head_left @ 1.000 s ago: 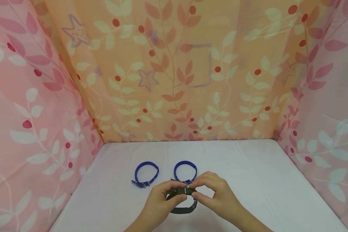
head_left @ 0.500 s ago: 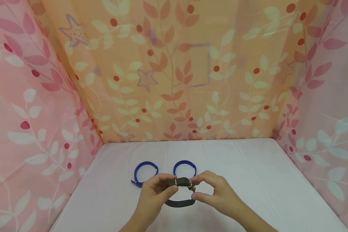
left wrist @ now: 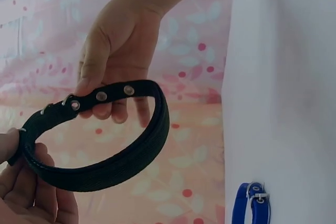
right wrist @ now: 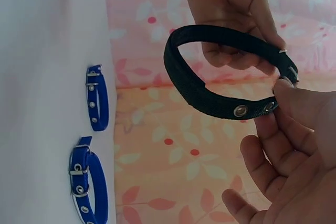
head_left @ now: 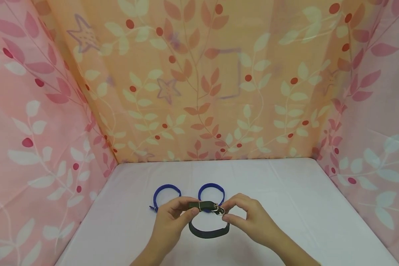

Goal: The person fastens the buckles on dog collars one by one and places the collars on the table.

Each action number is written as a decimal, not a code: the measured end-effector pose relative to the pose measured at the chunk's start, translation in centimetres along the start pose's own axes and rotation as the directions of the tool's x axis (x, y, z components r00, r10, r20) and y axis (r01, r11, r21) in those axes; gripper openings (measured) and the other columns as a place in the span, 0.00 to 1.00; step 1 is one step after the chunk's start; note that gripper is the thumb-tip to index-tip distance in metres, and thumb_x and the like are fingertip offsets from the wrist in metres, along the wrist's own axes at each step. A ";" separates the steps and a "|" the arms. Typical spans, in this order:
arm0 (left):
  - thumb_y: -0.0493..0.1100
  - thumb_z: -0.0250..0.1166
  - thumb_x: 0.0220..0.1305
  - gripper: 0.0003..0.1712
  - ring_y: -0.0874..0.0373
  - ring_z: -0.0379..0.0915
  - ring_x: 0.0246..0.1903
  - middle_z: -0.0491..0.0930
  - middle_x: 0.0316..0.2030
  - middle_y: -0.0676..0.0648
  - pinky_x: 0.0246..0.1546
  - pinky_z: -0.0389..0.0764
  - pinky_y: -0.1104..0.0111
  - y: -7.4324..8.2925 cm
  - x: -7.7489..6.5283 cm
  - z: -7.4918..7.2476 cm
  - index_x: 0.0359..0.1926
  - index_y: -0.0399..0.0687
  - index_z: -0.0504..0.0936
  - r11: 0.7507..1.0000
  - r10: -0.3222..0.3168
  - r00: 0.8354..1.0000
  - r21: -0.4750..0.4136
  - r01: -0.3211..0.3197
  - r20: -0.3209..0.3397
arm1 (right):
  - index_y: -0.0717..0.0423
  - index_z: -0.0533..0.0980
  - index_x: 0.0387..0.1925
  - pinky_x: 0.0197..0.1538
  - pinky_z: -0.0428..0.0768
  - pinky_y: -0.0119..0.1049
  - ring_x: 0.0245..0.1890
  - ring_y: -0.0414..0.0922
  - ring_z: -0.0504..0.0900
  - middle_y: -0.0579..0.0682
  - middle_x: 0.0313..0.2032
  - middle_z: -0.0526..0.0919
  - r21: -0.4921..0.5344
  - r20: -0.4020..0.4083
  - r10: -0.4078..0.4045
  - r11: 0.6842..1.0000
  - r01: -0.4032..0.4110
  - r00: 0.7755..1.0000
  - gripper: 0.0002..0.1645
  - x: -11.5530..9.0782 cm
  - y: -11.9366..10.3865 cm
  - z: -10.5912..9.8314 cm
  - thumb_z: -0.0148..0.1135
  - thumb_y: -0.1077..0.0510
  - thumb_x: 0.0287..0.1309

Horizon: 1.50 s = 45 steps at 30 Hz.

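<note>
Between both hands hangs a dark green dog collar (head_left: 208, 234), buckled into a loop and raised above the table. My left hand (head_left: 167, 223) pinches its strap beside the metal keeper, thumb in front and fingers behind. On the other side, my right hand (head_left: 254, 216) pinches the collar by the metal buckle and ring (head_left: 220, 210) with thumb and forefinger. Metal eyelets (left wrist: 102, 96) line the strap in the left wrist view. In the right wrist view the loop (right wrist: 181, 80) hangs open, and the right hand's other fingers (right wrist: 257, 156) are spread below it.
Two blue collars, a left one (head_left: 167, 186) and a right one (head_left: 211, 185), lie buckled on the white table (head_left: 272, 184) beyond the hands, partly hidden by them. Patterned cloth walls (head_left: 199, 122) enclose the table at the back and both sides.
The dark green collar has risen and its loop now shows more fully. My left hand has shifted left and up, and the buckle and ring have come into view by my right fingers.
</note>
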<state>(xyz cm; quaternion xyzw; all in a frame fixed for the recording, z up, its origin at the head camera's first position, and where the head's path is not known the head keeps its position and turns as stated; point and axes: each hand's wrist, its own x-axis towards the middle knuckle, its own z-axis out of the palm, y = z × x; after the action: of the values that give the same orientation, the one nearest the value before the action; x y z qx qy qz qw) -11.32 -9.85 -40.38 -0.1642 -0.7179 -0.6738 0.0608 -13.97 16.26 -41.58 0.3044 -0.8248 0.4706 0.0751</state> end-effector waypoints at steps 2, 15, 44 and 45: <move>0.40 0.71 0.65 0.11 0.53 0.83 0.45 0.88 0.43 0.46 0.55 0.80 0.64 -0.1 0.1 -0.3 0.48 0.48 0.87 0.999 0.026 1.000 0.027 -0.026 -0.001 | 0.30 0.82 0.42 0.56 0.81 0.40 0.48 0.35 0.82 0.29 0.42 0.84 -0.004 0.010 0.013 1.000 -0.013 1.000 0.09 0.1 0.0 -0.2 0.71 0.44 0.61; 0.41 0.70 0.67 0.11 0.55 0.81 0.47 0.88 0.43 0.53 0.55 0.78 0.62 -0.2 0.3 -1.0 0.49 0.54 0.86 0.965 0.186 0.980 0.177 -0.195 0.068 | 0.30 0.79 0.44 0.56 0.74 0.37 0.50 0.34 0.77 0.27 0.43 0.81 -0.170 -0.044 -0.190 0.969 0.180 0.981 0.14 0.5 -0.1 -1.6 0.73 0.51 0.60; 0.62 0.60 0.73 0.43 0.45 0.70 0.66 0.69 0.71 0.38 0.65 0.75 0.50 -0.6 1.7 -1.4 0.75 0.37 0.65 0.917 -0.345 0.859 -0.059 0.394 0.379 | 0.53 0.82 0.40 0.71 0.62 0.42 0.45 0.46 0.79 0.44 0.38 0.84 -0.286 -0.214 -0.635 0.767 0.575 0.742 0.12 1.4 -0.6 -1.4 0.69 0.48 0.65; 0.63 0.60 0.73 0.44 0.46 0.71 0.64 0.70 0.70 0.38 0.64 0.75 0.49 -0.6 1.7 -1.3 0.75 0.37 0.64 0.911 -0.359 0.853 -0.055 0.408 0.380 | 0.53 0.82 0.39 0.72 0.62 0.42 0.45 0.47 0.79 0.44 0.38 0.84 -0.288 -0.212 -0.642 0.762 0.581 0.737 0.12 1.4 -0.6 -1.3 0.69 0.48 0.65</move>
<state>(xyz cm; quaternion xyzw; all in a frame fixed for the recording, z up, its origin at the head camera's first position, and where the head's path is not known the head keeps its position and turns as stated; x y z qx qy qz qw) -13.30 -10.91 -40.34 -0.1424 -0.6881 -0.6769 -0.2192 -14.99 16.55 -39.84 0.4755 -0.7002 0.3730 0.3802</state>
